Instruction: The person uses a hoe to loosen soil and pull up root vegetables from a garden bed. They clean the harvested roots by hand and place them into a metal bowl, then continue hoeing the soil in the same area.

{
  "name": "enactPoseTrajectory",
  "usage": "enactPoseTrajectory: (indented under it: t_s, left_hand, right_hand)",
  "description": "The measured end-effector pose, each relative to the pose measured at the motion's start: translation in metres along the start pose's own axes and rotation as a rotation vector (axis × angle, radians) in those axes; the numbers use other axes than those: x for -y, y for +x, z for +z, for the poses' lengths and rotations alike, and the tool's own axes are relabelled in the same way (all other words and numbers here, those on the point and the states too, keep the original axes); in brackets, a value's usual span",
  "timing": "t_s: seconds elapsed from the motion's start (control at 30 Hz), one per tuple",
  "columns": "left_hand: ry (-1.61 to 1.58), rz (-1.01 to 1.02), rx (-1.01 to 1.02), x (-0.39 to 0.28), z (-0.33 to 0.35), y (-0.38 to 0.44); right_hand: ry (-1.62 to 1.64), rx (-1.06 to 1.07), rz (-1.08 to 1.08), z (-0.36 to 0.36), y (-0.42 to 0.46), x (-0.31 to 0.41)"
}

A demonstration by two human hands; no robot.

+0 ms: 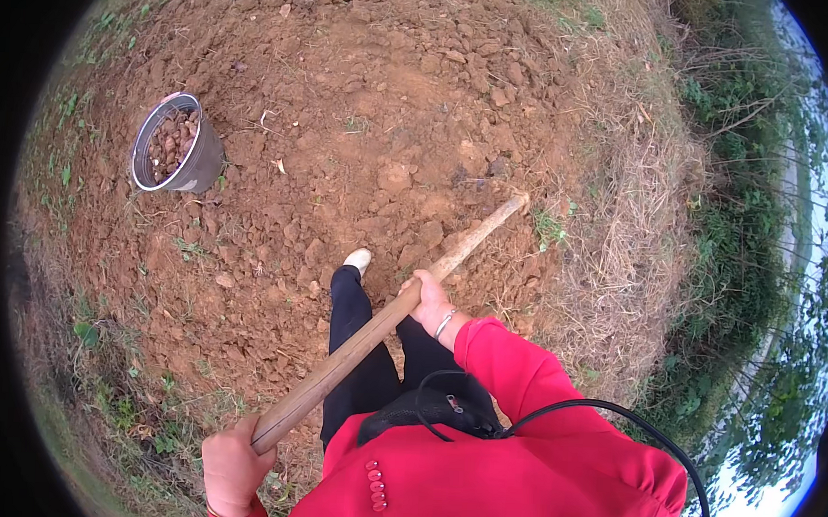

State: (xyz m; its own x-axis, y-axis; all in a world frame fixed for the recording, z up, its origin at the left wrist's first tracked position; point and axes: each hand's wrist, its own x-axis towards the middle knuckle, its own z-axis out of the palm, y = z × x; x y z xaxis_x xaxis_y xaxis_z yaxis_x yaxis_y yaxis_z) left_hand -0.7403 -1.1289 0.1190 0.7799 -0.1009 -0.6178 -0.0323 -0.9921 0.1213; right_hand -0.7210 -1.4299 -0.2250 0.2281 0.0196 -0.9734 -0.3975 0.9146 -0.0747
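Note:
A long wooden tool handle (343,366) slants across my body, from lower left up to the right. My left hand (233,463) is closed around its near end, low on the left. Farther along the shaft, in front of my legs, my right hand (428,303) grips it too, with a silver bracelet at the wrist. The far end of the handle meets the loose reddish-brown soil (391,140); whatever head it carries there cannot be made out.
Ahead on the left a dark bucket (209,156) leans on the soil, holding brown lumps (173,144), perhaps tubers. Dry grass (637,220) and bushes (725,272) border the right side. My pale shoe (358,259) stands on the clods. A black cable (629,415) crosses my right sleeve.

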Motion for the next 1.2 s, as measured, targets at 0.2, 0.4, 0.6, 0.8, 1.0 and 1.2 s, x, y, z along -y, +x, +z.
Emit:
enactPoseTrajectory:
  t_s: [0.2,0.4,0.6,0.8,1.0,1.2]
  left_hand:
    - [-0.26,-0.289,-0.1,0.009,-0.046,-0.133]
    - [-0.348,-0.287,-0.193,-0.015,-0.028,-0.19]
    - [-0.591,-0.059,-0.702,-0.056,-0.022,-0.183]
    - [-0.682,0.341,-0.791,-0.116,-0.031,-0.11]
    - [-0.688,0.299,-0.841,-0.138,-0.048,-0.079]
    - [-0.666,0.367,-0.914,-0.147,-0.053,-0.073]
  right_hand:
    - [-0.3,0.106,0.265,0.054,-0.067,-0.094]
    - [-0.6,0.193,0.253,0.059,-0.095,-0.074]
    - [-0.78,0.31,0.166,0.076,-0.119,-0.033]
    - [-0.971,0.438,0.05,0.105,-0.038,0.036]
    - [-1.12,0.334,-0.125,0.131,-0.035,0.053]
    - [-1.245,0.282,-0.127,0.134,-0.047,0.063]
